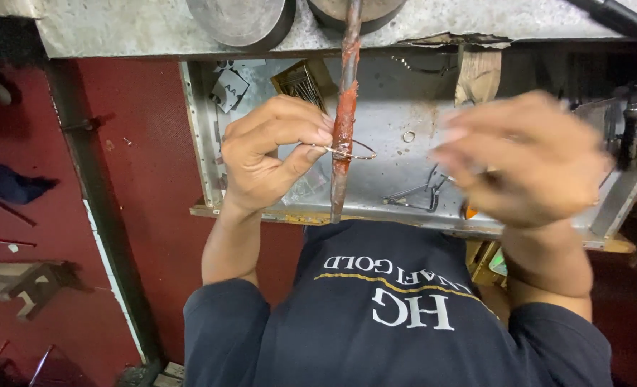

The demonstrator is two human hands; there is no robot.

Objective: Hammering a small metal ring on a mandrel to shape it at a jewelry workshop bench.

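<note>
A thin wire ring (pixel 348 152) is being pinched between the thumb and curled fingers of the left hand (pixel 272 154), which are being kept closed tight on its near end. The ring is being held against a long tapered rod (pixel 344 118), coated in reddish-orange along its middle, which is being seen running from the upper bench edge down towards the body. Whether the wire is passing around the rod or only across its front cannot be told.

The right hand (pixel 522 161) is being blurred by motion just right of the rod; its fingers are being spread loosely, and whether anything is being held in it cannot be told.

Beneath both hands a shallow metal tray (pixel 397 115) is being shown, with a small loose ring (pixel 408 136) and a pair of pliers (pixel 418 193) lying on it. Two round steel blocks (pixel 243 18) are being seen on the bench above.
</note>
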